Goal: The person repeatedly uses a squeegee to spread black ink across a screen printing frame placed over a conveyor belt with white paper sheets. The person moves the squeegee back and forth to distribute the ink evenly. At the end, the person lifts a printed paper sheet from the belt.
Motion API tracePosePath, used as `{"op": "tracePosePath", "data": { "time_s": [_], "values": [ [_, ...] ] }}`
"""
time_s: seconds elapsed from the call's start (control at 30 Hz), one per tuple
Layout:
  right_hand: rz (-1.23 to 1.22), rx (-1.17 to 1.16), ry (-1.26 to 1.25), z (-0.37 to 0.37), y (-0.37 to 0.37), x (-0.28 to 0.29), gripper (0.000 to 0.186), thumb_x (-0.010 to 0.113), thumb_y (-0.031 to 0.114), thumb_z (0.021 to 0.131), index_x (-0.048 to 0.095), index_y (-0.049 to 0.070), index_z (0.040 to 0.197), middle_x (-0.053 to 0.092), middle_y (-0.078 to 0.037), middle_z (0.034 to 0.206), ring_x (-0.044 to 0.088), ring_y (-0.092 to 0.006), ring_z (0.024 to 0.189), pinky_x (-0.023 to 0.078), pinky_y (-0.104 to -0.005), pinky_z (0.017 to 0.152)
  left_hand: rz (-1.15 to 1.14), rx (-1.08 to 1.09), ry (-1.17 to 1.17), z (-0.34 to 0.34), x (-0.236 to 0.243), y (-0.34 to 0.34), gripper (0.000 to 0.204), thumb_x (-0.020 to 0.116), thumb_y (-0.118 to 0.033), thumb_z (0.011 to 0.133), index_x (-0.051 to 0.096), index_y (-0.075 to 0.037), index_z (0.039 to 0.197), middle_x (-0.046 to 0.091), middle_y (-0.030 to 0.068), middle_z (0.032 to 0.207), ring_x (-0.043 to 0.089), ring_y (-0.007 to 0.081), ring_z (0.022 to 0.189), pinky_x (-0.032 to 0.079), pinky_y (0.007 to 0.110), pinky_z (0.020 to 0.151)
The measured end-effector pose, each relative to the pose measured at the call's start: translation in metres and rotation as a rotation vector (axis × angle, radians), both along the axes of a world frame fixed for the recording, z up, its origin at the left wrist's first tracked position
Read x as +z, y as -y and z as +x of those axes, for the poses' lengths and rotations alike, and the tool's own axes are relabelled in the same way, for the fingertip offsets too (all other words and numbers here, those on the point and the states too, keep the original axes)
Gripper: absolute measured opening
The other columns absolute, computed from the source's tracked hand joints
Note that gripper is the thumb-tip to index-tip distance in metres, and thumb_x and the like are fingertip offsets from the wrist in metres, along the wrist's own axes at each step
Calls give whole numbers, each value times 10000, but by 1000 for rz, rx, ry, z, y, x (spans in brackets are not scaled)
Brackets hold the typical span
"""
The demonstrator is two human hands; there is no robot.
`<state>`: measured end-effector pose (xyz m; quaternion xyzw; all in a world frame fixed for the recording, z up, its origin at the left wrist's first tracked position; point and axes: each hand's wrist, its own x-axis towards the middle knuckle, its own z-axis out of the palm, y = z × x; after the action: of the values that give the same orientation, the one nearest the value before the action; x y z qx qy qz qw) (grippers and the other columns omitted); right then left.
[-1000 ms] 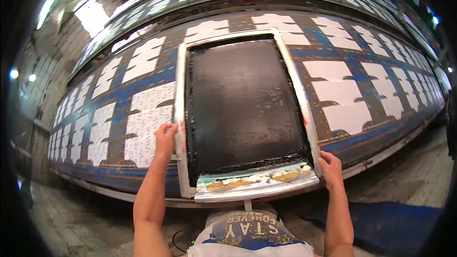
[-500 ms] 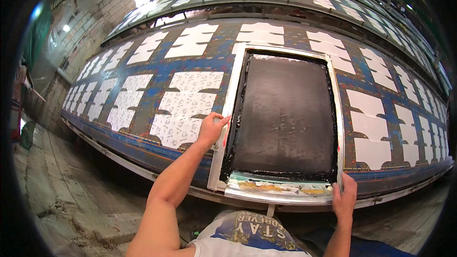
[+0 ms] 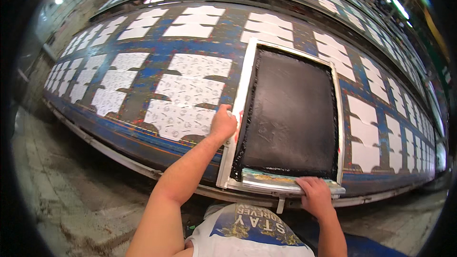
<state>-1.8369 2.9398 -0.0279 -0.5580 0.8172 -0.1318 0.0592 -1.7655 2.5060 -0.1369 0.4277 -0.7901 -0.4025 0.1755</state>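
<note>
Lying on the long table, a screen-printing frame (image 3: 242, 100) has pale metal rails around a mesh covered in black ink (image 3: 295, 114). At the middle of its left rail, my left hand (image 3: 223, 124) is closed with its fingers curled on the rail. Across the near end of the frame rests a metal squeegee (image 3: 273, 182), smeared with yellow and green. My right hand (image 3: 315, 195) is closed on the squeegee toward its right end, fingers over the top and thumb hidden. White fabric pieces with a small dark print (image 3: 190, 90) lie left of the frame.
Plain white fabric pieces (image 3: 364, 133) lie in rows right of the frame and along the far side. The blue-stained table (image 3: 185, 150) has a metal rail (image 3: 114, 154) along its near edge. Further tables with white pieces stand behind; a block wall (image 3: 71, 16) rises at left.
My right hand has left the frame's lower right corner and moved left onto the squeegee. My left hand stays at the left rail. The whole view has shifted and tilted.
</note>
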Motion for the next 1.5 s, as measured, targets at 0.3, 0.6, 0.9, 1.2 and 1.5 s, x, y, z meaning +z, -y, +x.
{"op": "tracePosePath", "data": {
  "time_s": [0.3,0.6,0.9,1.2,1.5],
  "values": [
    [236,-56,29,-51,36,10,499,775,10,812,794,162,1287,784,-103,1158,756,-359,1125,624,-506,959,-34,-94,3,2,-6,6,384,720,-139,988,743,-48,1360,803,289,1221,773,458,1175,597,506,1043],
    [8,-63,-88,-19,27,-16,567,783,-13,748,763,97,1304,755,-89,1172,726,-352,1079,596,-497,964,8,-188,67,3,3,16,378,723,-155,1020,727,-5,1366,760,286,1328,736,464,1247,568,510,1098],
    [599,46,408,-118,73,18,357,864,170,881,805,122,1230,811,-189,1156,766,-432,1103,609,-531,949,-96,-300,78,12,13,14,378,692,-150,1076,656,-58,1441,774,319,1241,729,523,1203,574,561,1029],
    [640,164,619,-253,166,7,415,911,172,878,793,15,1244,834,-209,1087,791,-358,1049,598,-471,960,23,-254,118,14,20,10,417,661,-105,1095,640,-56,1509,801,255,1193,784,339,897,600,441,898],
    [239,-57,-36,-399,270,-2,455,876,233,903,777,130,1335,806,-202,1267,751,-429,1229,608,-534,1024,93,-233,174,11,34,5,450,634,-80,1102,621,-60,1552,795,169,1194,737,182,900,595,367,849]
  ]
}}
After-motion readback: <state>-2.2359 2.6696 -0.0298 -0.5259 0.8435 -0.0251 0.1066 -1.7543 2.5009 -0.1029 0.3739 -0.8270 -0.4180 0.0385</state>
